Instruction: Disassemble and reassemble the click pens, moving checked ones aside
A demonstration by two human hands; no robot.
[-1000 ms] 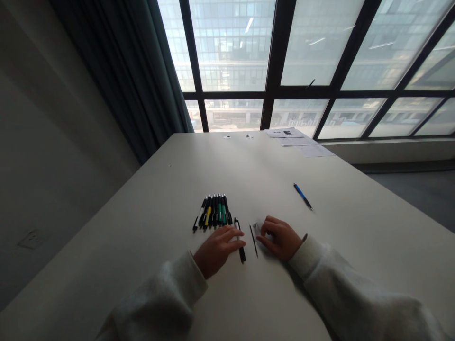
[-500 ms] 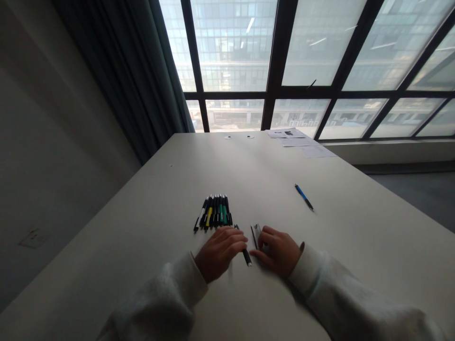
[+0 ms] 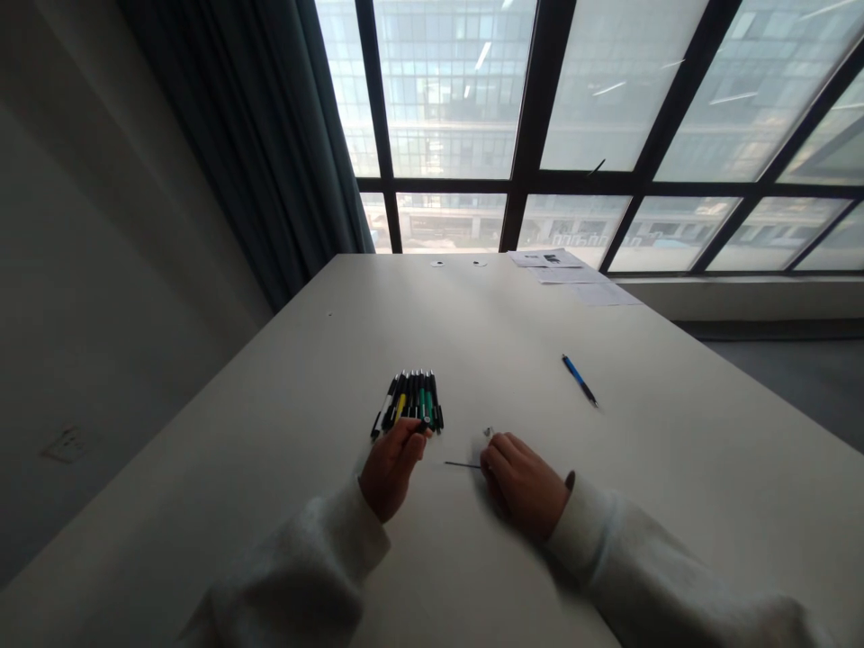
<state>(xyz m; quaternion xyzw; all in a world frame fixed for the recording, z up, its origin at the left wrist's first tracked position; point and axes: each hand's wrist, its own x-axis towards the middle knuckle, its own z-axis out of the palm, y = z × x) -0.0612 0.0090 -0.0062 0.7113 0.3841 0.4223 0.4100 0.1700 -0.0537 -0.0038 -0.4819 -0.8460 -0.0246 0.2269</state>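
Note:
My left hand (image 3: 391, 470) is closed around a black pen barrel (image 3: 425, 424), its round end turned towards me; the rest of it is hidden by the fingers. This hand is just in front of a row of pens (image 3: 409, 394) lying side by side, mostly black, with white, yellow and green parts. My right hand (image 3: 523, 483) rests low over the table, pinching a thin dark pen refill (image 3: 462, 464) that points left towards the other hand. Small pen parts (image 3: 488, 432), too small to make out, lie by its fingertips.
A blue pen (image 3: 579, 380) lies apart on the white table (image 3: 270, 432), to the right. Papers (image 3: 573, 274) are at the far right edge, and two small round pieces (image 3: 437, 264) lie near the far edge. Beyond stand windows and a dark curtain (image 3: 270, 135).
My left hand has moved left and turned, tilting the pen barrel's end up towards me. In my right hand, the refill has swung from pointing away to pointing left.

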